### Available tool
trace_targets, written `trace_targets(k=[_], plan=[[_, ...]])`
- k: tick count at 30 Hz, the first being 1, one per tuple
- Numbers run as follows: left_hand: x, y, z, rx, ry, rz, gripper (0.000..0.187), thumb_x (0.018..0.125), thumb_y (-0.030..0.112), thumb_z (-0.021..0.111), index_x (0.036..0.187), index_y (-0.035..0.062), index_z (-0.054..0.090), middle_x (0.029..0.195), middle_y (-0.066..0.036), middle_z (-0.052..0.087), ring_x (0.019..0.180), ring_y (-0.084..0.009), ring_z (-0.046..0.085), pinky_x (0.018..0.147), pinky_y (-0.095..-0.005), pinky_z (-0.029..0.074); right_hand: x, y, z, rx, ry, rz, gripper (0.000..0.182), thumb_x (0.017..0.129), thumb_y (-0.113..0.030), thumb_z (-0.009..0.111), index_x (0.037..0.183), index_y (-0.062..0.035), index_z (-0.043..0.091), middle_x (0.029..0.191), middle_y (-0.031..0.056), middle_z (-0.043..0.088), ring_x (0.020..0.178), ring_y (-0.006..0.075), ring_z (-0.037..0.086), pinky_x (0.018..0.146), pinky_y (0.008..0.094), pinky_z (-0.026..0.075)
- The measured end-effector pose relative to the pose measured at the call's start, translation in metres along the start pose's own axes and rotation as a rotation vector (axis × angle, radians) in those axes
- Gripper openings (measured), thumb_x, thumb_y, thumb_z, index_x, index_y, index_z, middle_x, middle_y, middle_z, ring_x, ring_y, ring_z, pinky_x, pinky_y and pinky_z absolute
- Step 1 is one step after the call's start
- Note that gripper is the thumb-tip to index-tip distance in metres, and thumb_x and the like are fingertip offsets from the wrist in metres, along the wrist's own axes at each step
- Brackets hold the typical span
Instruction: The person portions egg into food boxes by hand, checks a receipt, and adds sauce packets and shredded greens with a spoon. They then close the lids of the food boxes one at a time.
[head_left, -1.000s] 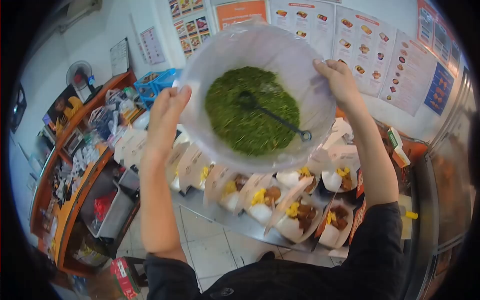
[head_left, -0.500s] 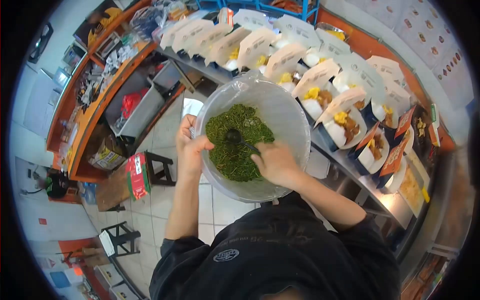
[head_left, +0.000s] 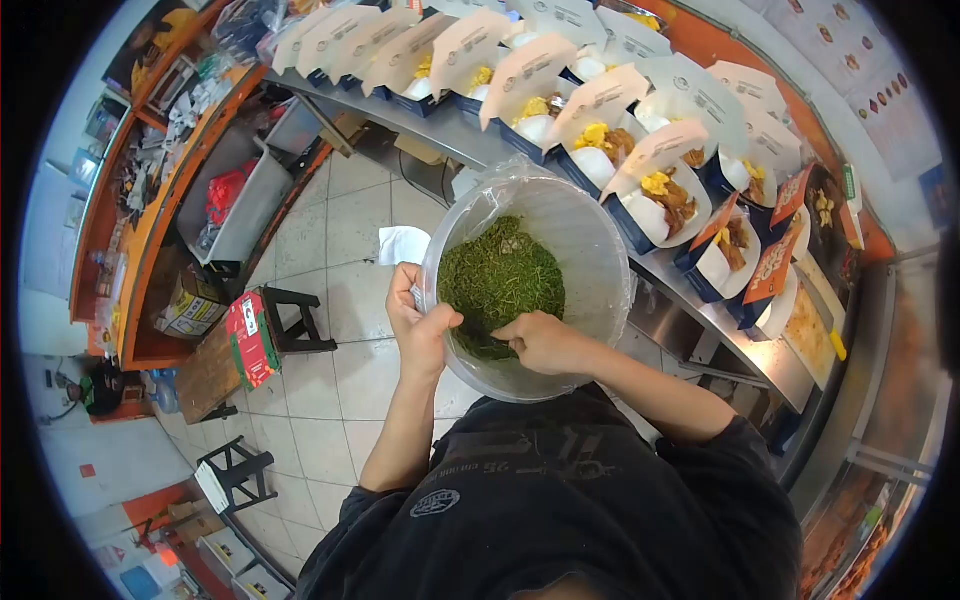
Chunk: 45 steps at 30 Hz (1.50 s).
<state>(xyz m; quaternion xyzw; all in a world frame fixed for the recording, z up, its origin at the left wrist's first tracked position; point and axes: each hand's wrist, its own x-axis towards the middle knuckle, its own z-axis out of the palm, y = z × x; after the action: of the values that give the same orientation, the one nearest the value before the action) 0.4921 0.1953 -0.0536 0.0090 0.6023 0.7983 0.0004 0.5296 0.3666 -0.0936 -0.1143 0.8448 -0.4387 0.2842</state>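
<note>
A large clear plastic bowl (head_left: pixel 590 250) lined with a plastic bag holds chopped green herbs (head_left: pixel 500 275). My left hand (head_left: pixel 420 322) grips the bowl's near left rim, holding it close to my chest. My right hand (head_left: pixel 545 342) is inside the bowl, closed on a dark spoon (head_left: pixel 483 337) whose bowl is buried in the greens. Rows of open paper meal boxes (head_left: pixel 660 190) with rice, yellow egg and brown meat stand on the steel counter (head_left: pixel 700 315) just beyond the bowl.
A wooden shelf unit (head_left: pixel 150 180) full of clutter runs along the left. A small black stool with a red carton (head_left: pixel 262 330) stands on the tiled floor, another stool (head_left: pixel 232 475) lower left. A white paper (head_left: pixel 403 243) lies on the floor.
The bowl came down from raised in front of the wall menus to chest height. My right hand left the rim and took the spoon, now digging into the greens nearer me.
</note>
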Motion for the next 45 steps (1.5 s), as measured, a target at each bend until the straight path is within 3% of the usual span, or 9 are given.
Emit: trace_targets(k=[9, 13, 16, 29, 35, 38, 41, 42, 45], plan=[[-0.011, -0.017, 0.046, 0.021, 0.007, -0.039, 0.029, 0.055, -0.006, 0.052, 0.079, 0.0069, 0.042, 0.074, -0.002, 0.050, 0.063, -0.0077, 0.044, 0.058, -0.0194, 0.038, -0.033, 0.029, -0.037, 0.191, -0.115, 0.066, 0.040, 0.077, -0.001, 0.044, 0.114, 0.0013, 0.059, 0.110, 0.0228, 0.060, 0.101, 0.0346, 0.059, 0.091, 0.0368, 0.043], [-0.011, -0.031, 0.054, 0.061, 0.020, -0.016, 0.028, 0.056, -0.005, 0.051, 0.080, 0.0064, 0.042, 0.075, -0.002, 0.048, 0.064, -0.0088, 0.043, 0.059, -0.0216, 0.038, -0.056, 0.054, -0.059, 0.561, -0.022, 0.178, 0.038, 0.083, -0.001, 0.044, 0.119, -0.0019, 0.058, 0.063, 0.0032, 0.052, 0.052, 0.0097, 0.046, 0.049, 0.0239, 0.041], [-0.011, -0.028, 0.066, 0.075, 0.030, -0.044, 0.029, 0.055, -0.004, 0.051, 0.080, 0.0063, 0.042, 0.075, -0.001, 0.046, 0.065, -0.0095, 0.042, 0.061, -0.0221, 0.036, -0.085, 0.057, -0.080, 0.765, 0.127, 0.265, 0.037, 0.086, -0.002, 0.045, 0.121, -0.0048, 0.057, 0.064, 0.0012, 0.051, 0.047, 0.0062, 0.043, 0.042, 0.0209, 0.036], [-0.009, -0.033, 0.074, 0.135, -0.013, -0.019, 0.029, 0.056, -0.004, 0.050, 0.082, 0.0066, 0.042, 0.077, -0.002, 0.047, 0.067, -0.0101, 0.043, 0.063, -0.0215, 0.036, -0.112, 0.063, -0.089, 0.860, 0.263, 0.234, 0.036, 0.089, -0.006, 0.047, 0.125, -0.0054, 0.053, 0.068, 0.0005, 0.054, 0.047, 0.0069, 0.047, 0.041, 0.0206, 0.038], [-0.015, -0.041, 0.061, 0.137, 0.078, 0.004, 0.026, 0.060, -0.007, 0.052, 0.080, 0.0065, 0.041, 0.073, -0.001, 0.045, 0.060, -0.0074, 0.040, 0.053, -0.0211, 0.036, -0.086, 0.081, -0.105, 0.895, 0.769, 0.196, 0.042, 0.087, -0.001, 0.044, 0.129, -0.0054, 0.048, 0.073, 0.0023, 0.054, 0.050, 0.0088, 0.050, 0.043, 0.0205, 0.039], [-0.019, -0.040, 0.057, 0.119, 0.119, -0.021, 0.027, 0.060, -0.008, 0.051, 0.080, 0.0061, 0.041, 0.072, -0.001, 0.045, 0.060, -0.0076, 0.041, 0.053, -0.0212, 0.037, -0.030, 0.132, -0.093, 0.351, 1.250, 0.179, 0.053, 0.080, 0.008, 0.041, 0.132, -0.0037, 0.045, 0.091, 0.0106, 0.054, 0.069, 0.0159, 0.057, 0.060, 0.0254, 0.046], [-0.020, -0.036, 0.054, 0.104, 0.122, -0.061, 0.027, 0.060, -0.008, 0.051, 0.080, 0.0059, 0.041, 0.072, -0.002, 0.044, 0.060, -0.0081, 0.042, 0.052, -0.0216, 0.038, -0.013, 0.121, -0.092, 0.156, 1.050, 0.398, 0.053, 0.074, 0.007, 0.044, 0.127, -0.0001, 0.048, 0.108, 0.0247, 0.053, 0.101, 0.0348, 0.053, 0.086, 0.0336, 0.042], [-0.019, -0.039, 0.050, 0.117, 0.130, -0.055, 0.027, 0.059, -0.008, 0.051, 0.080, 0.0060, 0.040, 0.072, -0.002, 0.044, 0.060, -0.0082, 0.042, 0.052, -0.0216, 0.038, 0.003, 0.138, -0.082, -0.077, 1.326, 0.298, 0.055, 0.074, 0.009, 0.045, 0.127, -0.0045, 0.051, 0.092, 0.0136, 0.054, 0.077, 0.0218, 0.054, 0.072, 0.0307, 0.046], [-0.018, -0.041, 0.045, 0.126, 0.145, -0.055, 0.027, 0.059, -0.008, 0.052, 0.079, 0.0062, 0.039, 0.072, -0.002, 0.044, 0.060, -0.0083, 0.042, 0.052, -0.0217, 0.038, -0.010, 0.147, -0.078, 0.075, 1.396, 0.226, 0.050, 0.075, 0.009, 0.047, 0.123, -0.0037, 0.054, 0.089, 0.0122, 0.056, 0.074, 0.0208, 0.054, 0.070, 0.0296, 0.045]])
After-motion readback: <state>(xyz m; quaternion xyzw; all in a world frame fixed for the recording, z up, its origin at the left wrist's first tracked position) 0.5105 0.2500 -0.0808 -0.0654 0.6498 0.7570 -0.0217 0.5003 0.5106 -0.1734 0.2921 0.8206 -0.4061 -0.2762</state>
